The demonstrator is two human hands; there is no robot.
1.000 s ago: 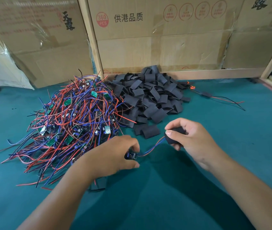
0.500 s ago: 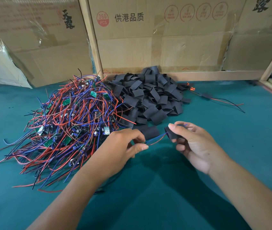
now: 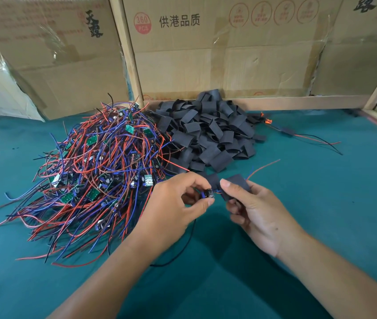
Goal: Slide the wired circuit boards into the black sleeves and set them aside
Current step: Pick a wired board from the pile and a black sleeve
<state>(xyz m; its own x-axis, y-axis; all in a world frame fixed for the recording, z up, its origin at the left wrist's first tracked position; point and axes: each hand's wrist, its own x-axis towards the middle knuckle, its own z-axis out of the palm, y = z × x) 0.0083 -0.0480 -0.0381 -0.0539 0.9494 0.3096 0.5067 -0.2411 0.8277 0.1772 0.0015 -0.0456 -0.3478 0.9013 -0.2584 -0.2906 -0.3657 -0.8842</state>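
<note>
Over the green table (image 3: 298,203), the left hand (image 3: 173,208) pinches a small circuit board (image 3: 208,194) between thumb and fingertips, right at the mouth of a black sleeve (image 3: 238,184) that the right hand (image 3: 259,212) grips (red and blue leads poke out its far end). Behind lie the pile of wired boards (image 3: 95,171) and the heap of sleeves (image 3: 208,134), touching each other.

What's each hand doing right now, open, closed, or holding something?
Left hand: closed, pinching the wired circuit board.
Right hand: closed, pinching the black sleeve, wires poking out its far end.
</note>
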